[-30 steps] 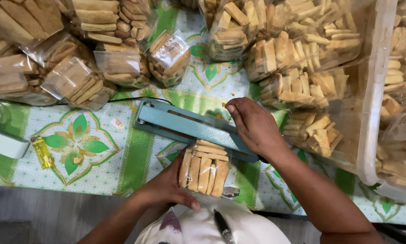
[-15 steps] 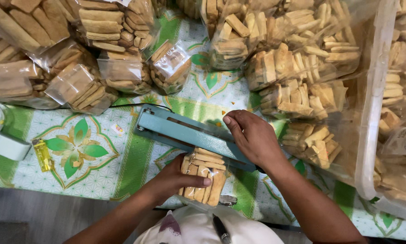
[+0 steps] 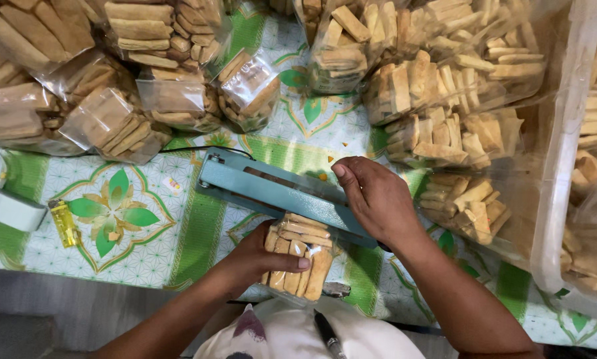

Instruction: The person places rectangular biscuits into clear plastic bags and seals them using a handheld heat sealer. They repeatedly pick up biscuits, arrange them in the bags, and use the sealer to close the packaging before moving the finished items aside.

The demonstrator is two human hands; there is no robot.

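Head view: two hands, left fingers (image 3: 286,260) gripping one biscuit bag (image 3: 300,256), right fingers (image 3: 352,189) flat on one sealer (image 3: 272,193)

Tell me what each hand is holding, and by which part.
Left hand grips the clear bag of biscuits around its lower body. Right hand holds nothing; it presses on the blue heat sealer's arm.

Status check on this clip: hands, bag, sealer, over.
Right hand flat on teal heat sealer. Left hand grips biscuit bag, mouth under sealer bar. Nothing in the way.
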